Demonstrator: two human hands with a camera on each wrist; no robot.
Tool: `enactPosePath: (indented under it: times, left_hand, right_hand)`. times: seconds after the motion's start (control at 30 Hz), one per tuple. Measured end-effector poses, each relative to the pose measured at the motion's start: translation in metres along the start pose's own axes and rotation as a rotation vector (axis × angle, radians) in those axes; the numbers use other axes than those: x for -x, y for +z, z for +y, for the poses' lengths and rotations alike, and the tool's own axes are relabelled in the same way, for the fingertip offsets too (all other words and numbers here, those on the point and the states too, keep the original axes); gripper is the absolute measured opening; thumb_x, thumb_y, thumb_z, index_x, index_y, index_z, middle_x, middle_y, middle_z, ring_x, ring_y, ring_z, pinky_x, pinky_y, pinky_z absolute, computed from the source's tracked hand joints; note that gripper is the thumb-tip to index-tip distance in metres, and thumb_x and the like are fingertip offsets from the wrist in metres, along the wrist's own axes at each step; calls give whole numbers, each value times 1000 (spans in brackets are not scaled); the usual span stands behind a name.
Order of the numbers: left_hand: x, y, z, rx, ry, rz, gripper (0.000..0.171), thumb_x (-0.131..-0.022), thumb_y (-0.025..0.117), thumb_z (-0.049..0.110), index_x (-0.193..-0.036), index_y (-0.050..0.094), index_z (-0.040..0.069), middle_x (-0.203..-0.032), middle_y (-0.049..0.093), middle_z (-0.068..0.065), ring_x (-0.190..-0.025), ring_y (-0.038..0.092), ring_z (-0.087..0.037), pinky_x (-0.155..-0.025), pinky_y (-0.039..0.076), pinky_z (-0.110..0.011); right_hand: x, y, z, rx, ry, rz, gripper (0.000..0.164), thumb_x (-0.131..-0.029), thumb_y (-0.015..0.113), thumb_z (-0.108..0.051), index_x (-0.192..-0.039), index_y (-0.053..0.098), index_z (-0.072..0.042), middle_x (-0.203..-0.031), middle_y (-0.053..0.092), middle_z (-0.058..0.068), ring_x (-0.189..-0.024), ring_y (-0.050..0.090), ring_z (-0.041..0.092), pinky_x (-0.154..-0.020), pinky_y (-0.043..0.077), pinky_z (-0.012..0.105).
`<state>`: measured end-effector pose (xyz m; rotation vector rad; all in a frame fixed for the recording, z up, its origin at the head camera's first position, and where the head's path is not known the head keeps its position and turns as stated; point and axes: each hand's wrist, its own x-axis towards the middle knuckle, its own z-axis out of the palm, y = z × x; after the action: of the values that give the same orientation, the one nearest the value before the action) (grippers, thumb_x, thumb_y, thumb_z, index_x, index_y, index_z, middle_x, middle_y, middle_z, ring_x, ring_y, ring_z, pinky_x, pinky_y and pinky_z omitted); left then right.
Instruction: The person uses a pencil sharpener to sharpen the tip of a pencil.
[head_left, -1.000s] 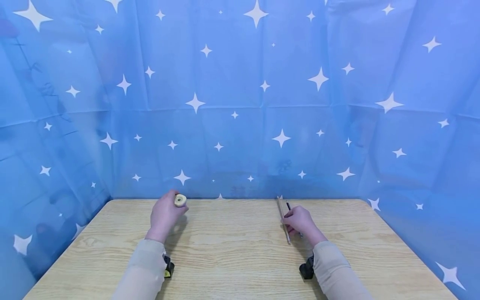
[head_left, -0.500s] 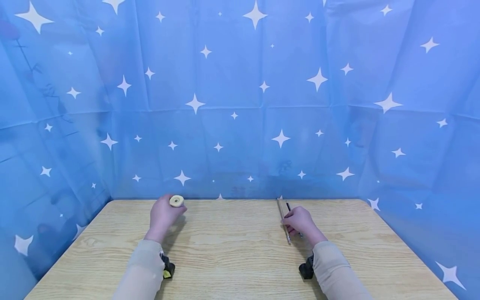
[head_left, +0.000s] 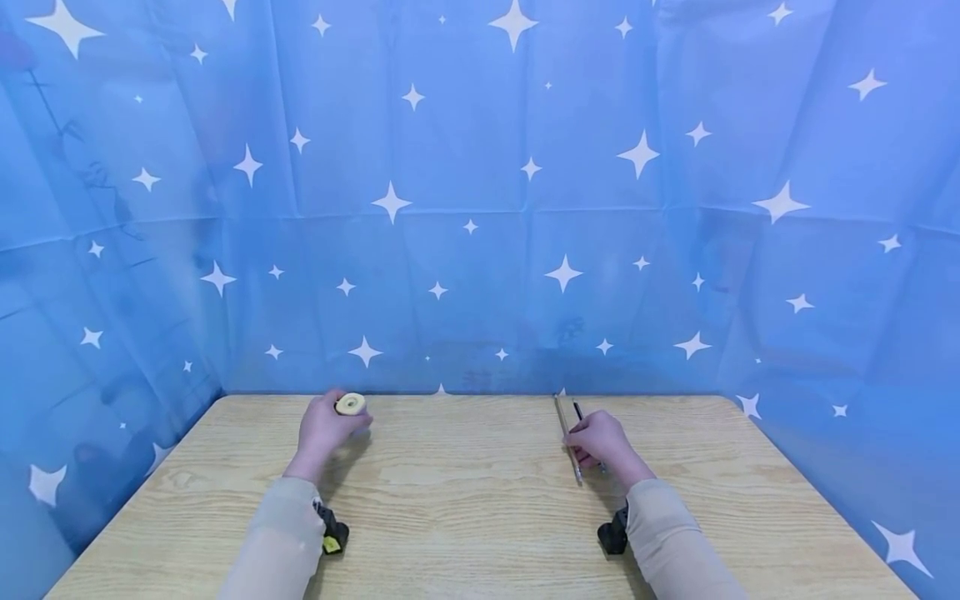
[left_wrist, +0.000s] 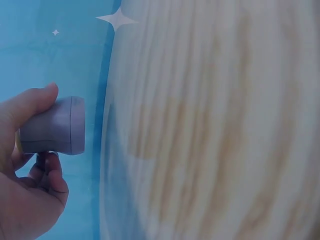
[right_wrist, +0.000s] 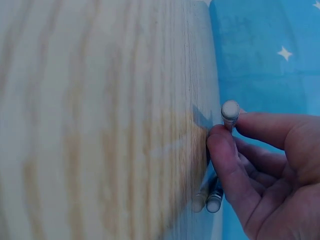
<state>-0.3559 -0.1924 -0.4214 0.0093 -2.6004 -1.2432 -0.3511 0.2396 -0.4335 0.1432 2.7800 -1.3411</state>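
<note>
My left hand [head_left: 324, 429] grips a small pencil sharpener [left_wrist: 52, 125] near the back left of the table. Its grey-purple body widens toward one end, and its cream face [head_left: 351, 404] has a round hole. In the left wrist view the thumb lies on top of the body, with the other fingers curled below. Toward the back right, my right hand [head_left: 600, 437] pinches a light pencil [head_left: 561, 415] between thumb and fingertips, its white eraser end [right_wrist: 230, 110] toward the wrist camera. A dark pencil [head_left: 577, 409] lies on the table beneath this hand, partly hidden by it.
The wood-grain table [head_left: 465, 500] ends just beyond both hands. Behind it and along both sides hangs a blue curtain [head_left: 480, 150] with white stars. Black wrist cameras [head_left: 613, 533] sit below each sleeve cuff, close to the tabletop.
My left hand has shifted slightly left and turned the pencil sharpener, so its cream face now points more upward. The right hand and the pencils stay in place.
</note>
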Motion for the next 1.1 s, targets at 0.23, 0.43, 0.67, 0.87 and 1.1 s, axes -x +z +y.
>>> enactPosePath:
  times: [0.23,0.43,0.67,0.87,1.1]
  left_hand:
    - [-2,2,-5,8,-28,-26,50,-80,77,17,-119,57,-7,-110,61,-25,-98,58,-38,-83,46,-50]
    - [0,0,-5,2,-58,-45,58,-79,78,18,-125,54,-8,-112,60,-27,-99,58,-38,-84,46,-51]
    - [4,-1,-7,-18,-128,-78,60,-78,78,21,-125,53,-8,-110,60,-26,-95,57,-35,-80,46,-48]
    - [3,1,-8,-28,-144,-98,62,-79,77,22,-128,51,-7,-114,59,-26,-97,57,-37,-81,46,-49]
    - [4,1,-6,-16,-160,-113,65,-80,77,23,-131,49,-6,-119,57,-27,-102,56,-38,-84,45,-52]
  right_hand:
    - [-1,0,2,-7,-2,9,18,-87,69,-7,-96,69,9,-69,64,12,-58,63,20,-54,56,34]
    - [3,0,-2,-16,0,14,17,-86,69,-6,-95,69,9,-67,63,12,-55,62,20,-52,55,34]
    - [5,2,-7,-3,1,18,16,-84,72,-6,-92,68,7,-65,63,12,-52,61,20,-50,55,34]
    - [5,1,-4,-3,-4,19,15,-83,73,-7,-91,69,6,-63,62,12,-51,60,19,-49,54,33]
    - [7,0,-3,-13,-6,13,11,-82,75,-6,-84,69,4,-61,62,12,-49,60,20,-48,54,34]
